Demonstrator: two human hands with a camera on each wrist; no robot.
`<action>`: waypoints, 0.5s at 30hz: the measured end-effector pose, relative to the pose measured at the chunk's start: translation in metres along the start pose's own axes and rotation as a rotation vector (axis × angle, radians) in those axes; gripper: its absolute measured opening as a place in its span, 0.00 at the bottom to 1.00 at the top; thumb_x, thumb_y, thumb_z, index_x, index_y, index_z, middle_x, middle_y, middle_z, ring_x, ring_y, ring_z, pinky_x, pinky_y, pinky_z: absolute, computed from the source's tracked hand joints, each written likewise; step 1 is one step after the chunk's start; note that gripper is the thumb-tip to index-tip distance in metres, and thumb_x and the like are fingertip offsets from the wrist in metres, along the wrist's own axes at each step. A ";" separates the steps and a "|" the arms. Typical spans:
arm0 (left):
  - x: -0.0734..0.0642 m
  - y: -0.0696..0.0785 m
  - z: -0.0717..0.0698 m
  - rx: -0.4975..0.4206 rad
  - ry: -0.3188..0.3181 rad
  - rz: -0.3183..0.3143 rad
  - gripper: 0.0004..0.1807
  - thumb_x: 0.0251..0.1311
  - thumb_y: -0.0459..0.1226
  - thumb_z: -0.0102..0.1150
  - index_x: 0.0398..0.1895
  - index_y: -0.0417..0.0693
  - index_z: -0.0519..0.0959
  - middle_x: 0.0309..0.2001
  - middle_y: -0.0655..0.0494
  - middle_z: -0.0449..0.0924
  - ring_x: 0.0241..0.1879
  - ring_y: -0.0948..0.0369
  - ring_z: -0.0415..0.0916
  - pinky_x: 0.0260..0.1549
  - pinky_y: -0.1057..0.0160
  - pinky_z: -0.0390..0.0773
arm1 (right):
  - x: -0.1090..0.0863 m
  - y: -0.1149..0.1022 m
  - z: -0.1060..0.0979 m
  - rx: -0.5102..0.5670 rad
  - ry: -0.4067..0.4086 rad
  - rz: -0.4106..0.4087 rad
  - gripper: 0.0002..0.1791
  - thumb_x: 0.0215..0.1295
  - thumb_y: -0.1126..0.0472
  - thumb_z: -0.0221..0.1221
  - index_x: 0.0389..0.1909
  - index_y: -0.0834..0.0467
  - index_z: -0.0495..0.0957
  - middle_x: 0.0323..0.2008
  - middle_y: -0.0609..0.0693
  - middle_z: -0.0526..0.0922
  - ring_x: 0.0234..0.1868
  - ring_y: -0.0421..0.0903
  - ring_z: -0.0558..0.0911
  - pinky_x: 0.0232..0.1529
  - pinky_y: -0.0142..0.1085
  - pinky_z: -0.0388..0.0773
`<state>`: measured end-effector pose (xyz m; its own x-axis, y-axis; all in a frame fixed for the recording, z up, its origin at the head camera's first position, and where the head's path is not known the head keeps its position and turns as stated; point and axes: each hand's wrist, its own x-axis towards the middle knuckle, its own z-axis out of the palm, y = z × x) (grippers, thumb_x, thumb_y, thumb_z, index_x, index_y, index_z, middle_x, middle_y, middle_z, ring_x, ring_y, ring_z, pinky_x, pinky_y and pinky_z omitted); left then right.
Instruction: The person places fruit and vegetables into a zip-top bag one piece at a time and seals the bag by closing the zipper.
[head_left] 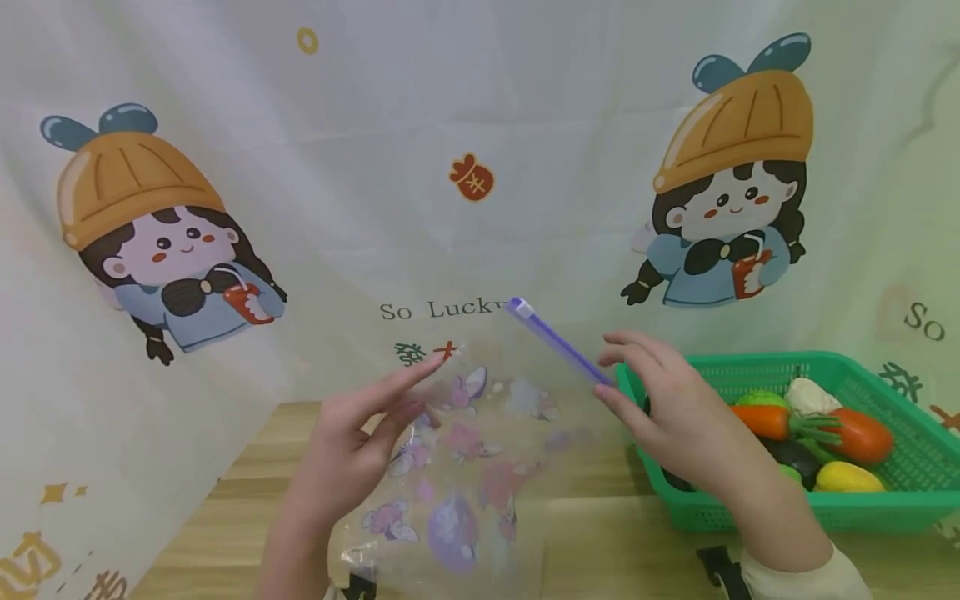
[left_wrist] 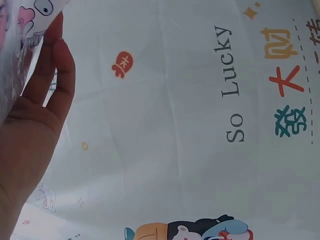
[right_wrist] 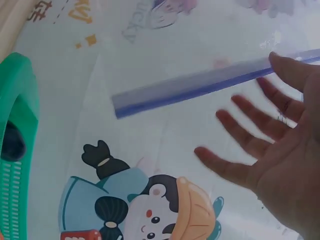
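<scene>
A clear slider zip bag (head_left: 465, 450) printed with pink and purple cartoon figures hangs between both hands over the table. Its purple zip strip (head_left: 558, 346) slants down to the right in the head view, with a pale slider (head_left: 521, 308) at the upper end. My left hand (head_left: 360, 442) holds the bag at its left side; in the left wrist view the bag hides the thumb. Thumb and forefinger of my right hand (head_left: 675, 417) pinch the bag at the zip strip, and the other fingers spread away from it in the right wrist view.
A green basket (head_left: 780, 500) stands at the right, close to my right forearm. In it lie a carrot (head_left: 761, 421), a tomato (head_left: 862, 435), a yellow item (head_left: 847, 477) and other vegetables. A printed cloth (head_left: 375, 208) hangs behind the wooden table (head_left: 600, 542).
</scene>
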<state>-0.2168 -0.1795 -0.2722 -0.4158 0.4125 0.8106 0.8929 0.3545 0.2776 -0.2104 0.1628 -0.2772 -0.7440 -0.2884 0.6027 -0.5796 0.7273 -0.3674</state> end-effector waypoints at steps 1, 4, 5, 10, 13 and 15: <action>0.001 0.001 -0.002 -0.012 0.000 0.012 0.34 0.62 0.16 0.63 0.70 0.48 0.80 0.46 0.46 0.92 0.33 0.65 0.87 0.28 0.73 0.75 | 0.000 0.000 0.000 0.014 -0.012 -0.017 0.10 0.77 0.56 0.64 0.54 0.53 0.82 0.62 0.54 0.83 0.59 0.55 0.82 0.58 0.51 0.86; 0.002 0.001 -0.005 0.024 0.038 0.072 0.34 0.57 0.14 0.65 0.67 0.45 0.82 0.45 0.45 0.93 0.36 0.65 0.90 0.33 0.76 0.80 | 0.000 0.000 -0.002 0.080 -0.083 -0.025 0.02 0.76 0.56 0.65 0.43 0.48 0.83 0.44 0.44 0.88 0.37 0.41 0.81 0.36 0.35 0.81; 0.001 0.001 -0.006 0.069 0.058 0.091 0.34 0.56 0.14 0.67 0.66 0.44 0.83 0.43 0.46 0.93 0.36 0.63 0.90 0.35 0.75 0.81 | 0.000 0.000 -0.002 0.105 -0.109 -0.024 0.01 0.76 0.55 0.65 0.42 0.48 0.84 0.40 0.41 0.88 0.33 0.37 0.79 0.32 0.32 0.77; -0.001 -0.002 -0.006 0.544 0.146 -0.028 0.26 0.61 0.28 0.74 0.64 0.47 0.84 0.45 0.49 0.93 0.39 0.54 0.90 0.43 0.59 0.86 | -0.001 -0.006 -0.002 0.256 -0.146 -0.040 0.01 0.71 0.57 0.69 0.39 0.50 0.87 0.33 0.38 0.88 0.35 0.33 0.83 0.32 0.30 0.84; 0.001 0.000 0.004 0.810 0.150 -0.193 0.24 0.65 0.37 0.74 0.64 0.52 0.83 0.55 0.47 0.89 0.51 0.44 0.86 0.50 0.38 0.83 | -0.003 -0.017 0.004 0.396 -0.144 0.013 0.04 0.70 0.58 0.70 0.38 0.54 0.87 0.30 0.42 0.88 0.31 0.35 0.85 0.31 0.32 0.86; 0.005 0.006 0.015 0.824 0.155 -0.279 0.22 0.66 0.39 0.73 0.62 0.50 0.83 0.60 0.43 0.84 0.56 0.40 0.81 0.53 0.33 0.80 | -0.003 -0.027 0.010 0.534 -0.163 0.111 0.06 0.71 0.59 0.70 0.39 0.58 0.85 0.32 0.47 0.88 0.30 0.39 0.87 0.32 0.35 0.89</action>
<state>-0.2160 -0.1624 -0.2745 -0.5186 0.1235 0.8461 0.3293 0.9420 0.0643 -0.1960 0.1377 -0.2766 -0.8274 -0.3514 0.4381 -0.5507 0.3550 -0.7554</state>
